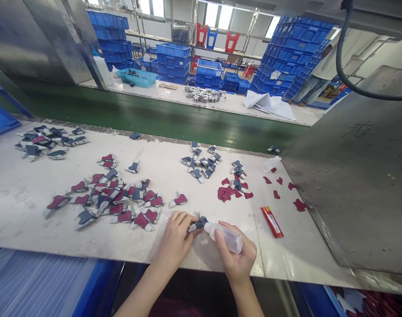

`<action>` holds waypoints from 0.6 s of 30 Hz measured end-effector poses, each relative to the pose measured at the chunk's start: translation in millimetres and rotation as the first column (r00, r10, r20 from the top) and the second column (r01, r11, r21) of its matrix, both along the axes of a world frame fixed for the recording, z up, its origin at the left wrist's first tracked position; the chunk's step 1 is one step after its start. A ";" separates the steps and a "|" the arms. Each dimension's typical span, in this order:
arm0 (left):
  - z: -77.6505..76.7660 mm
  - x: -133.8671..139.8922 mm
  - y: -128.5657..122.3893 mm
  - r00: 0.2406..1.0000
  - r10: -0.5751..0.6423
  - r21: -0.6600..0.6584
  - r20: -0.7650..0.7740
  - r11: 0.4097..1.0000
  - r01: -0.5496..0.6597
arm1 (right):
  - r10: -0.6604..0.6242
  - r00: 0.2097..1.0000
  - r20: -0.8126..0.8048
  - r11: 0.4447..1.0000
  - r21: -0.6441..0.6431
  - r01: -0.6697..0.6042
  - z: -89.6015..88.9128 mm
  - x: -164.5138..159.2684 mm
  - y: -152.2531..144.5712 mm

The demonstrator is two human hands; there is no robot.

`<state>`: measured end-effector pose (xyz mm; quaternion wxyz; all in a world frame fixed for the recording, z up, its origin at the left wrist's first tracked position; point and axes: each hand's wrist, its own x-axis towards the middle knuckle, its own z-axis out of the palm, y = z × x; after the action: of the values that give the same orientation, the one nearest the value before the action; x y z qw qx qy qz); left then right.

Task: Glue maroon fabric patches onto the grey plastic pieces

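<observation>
Near the table's front edge, my left hand pinches a small dark blue and grey plastic part. My right hand is wrapped round a translucent squeeze bottle, which lies tilted with its nozzle end at the part. To the left spreads a heap of grey parts with dark red or blue faces. Ahead of my hands sits a cluster of dark blue parts. Flat dark red pieces lie beyond the bottle, partly stacked, with a few blue parts beside them.
A red packet lies right of my hand, near a metal panel. Another small bottle rests farther back. Behind the table runs a green conveyor belt. Blue crates are stacked beyond, with a person standing at the right.
</observation>
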<state>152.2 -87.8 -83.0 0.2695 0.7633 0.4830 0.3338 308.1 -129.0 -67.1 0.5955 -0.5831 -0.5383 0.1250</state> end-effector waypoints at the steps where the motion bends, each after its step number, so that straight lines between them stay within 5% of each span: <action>1: 0.2 0.0 0.0 1.000 0.001 -0.001 0.002 1.000 -0.001 | 0.013 1.000 -0.002 1.000 0.001 -0.013 0.2 0.1 0.1; 9: -0.3 -0.7 -0.8 1.000 0.005 0.001 0.013 1.000 -0.005 | 0.105 0.994 0.001 0.994 0.004 -0.105 -4.3 8.6 -1.6; 18: -1.1 -0.1 -1.5 1.000 0.016 0.000 0.005 1.000 -0.016 | -0.053 0.999 0.004 0.998 0.038 0.053 -0.6 16.1 -3.4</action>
<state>152.1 -89.3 -84.1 0.2680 0.7585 0.4887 0.3376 324.2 -132.4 -67.7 0.6083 -0.5861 -0.5262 0.0975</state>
